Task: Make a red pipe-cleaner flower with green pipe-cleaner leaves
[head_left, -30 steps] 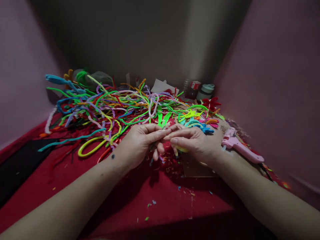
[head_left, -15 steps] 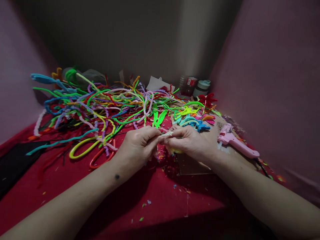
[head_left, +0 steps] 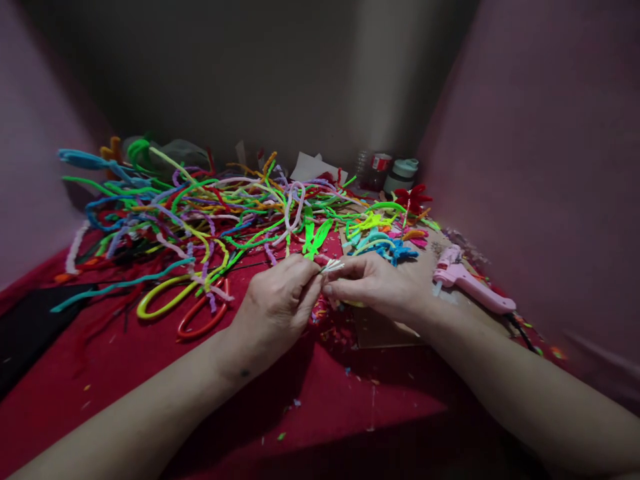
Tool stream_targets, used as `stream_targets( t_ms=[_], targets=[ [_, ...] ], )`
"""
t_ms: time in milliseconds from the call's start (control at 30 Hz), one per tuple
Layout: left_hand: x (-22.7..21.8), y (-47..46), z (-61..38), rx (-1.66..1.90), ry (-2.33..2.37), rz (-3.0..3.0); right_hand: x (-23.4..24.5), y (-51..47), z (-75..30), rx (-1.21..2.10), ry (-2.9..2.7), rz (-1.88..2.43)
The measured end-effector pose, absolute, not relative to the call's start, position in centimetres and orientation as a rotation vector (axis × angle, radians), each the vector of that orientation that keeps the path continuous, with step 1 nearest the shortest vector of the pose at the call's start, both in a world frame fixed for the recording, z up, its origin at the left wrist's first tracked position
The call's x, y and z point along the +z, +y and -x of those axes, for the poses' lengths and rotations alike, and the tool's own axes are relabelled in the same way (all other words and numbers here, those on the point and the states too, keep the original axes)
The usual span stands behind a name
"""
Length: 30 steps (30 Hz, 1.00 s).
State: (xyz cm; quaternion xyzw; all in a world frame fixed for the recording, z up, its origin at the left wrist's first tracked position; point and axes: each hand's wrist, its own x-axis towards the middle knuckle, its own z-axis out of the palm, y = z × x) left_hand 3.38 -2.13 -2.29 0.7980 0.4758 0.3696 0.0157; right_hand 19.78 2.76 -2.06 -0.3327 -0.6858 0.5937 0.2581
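My left hand (head_left: 283, 293) is closed in a pinch on a small bundle of thin white-tipped stems (head_left: 333, 266), whose tips fan out to the right. My right hand (head_left: 373, 283) meets it from the other side, thumb and forefinger curled round the bundle near the tips. Whether both fingertips press on it is hard to see. Just behind my hands, bright green fuzzy loops (head_left: 317, 237) stand up from the table. Below my fingers lie small coloured scraps, partly hidden.
A tangle of coloured pipe cleaners (head_left: 200, 200) spreads across the back left. Yellow and red scissor-like handles (head_left: 204, 327) stick out of it. At right, a pink glue gun (head_left: 473, 283) rests on cardboard (head_left: 385, 330), near blue fuzzy pieces (head_left: 400, 252). A lidded jar (head_left: 401, 175) stands behind.
The white tips show more fully now, as my right fingers have shifted slightly and opened around them. My left wrist has turned a little. The view has moved slightly.
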Motion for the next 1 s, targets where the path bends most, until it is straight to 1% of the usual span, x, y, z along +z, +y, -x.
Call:
stream_targets(
  t_ms=[100,200,400,633,833,1000],
  targets=[
    [-2.0,-2.1,-3.5,1.15,1.556,-2.361,-2.2,2.6,-19.7,1.647,-1.773,0.862],
    [-1.4,-2.2,-3.7,1.132,1.6,-2.099,-2.2,2.6,-19.5,1.616,-1.669,0.833],
    [-0.6,-2.4,-4.2,1.102,1.454,-1.489,-2.5,2.5,-19.1,1.59,-1.53,0.792],
    [-0.5,-2.1,-4.1,1.091,1.369,-1.352,-2.6,2.6,-19.2,1.665,-1.429,0.826],
    [-1.3,-1.2,-3.5,1.062,1.175,-1.114,-2.7,3.1,-19.6,1.692,-1.395,0.781],
    [-1.3,-1.3,-3.9,0.984,1.138,-1.096,-3.0,2.9,-19.2,1.721,-1.331,0.792]
  ],
)
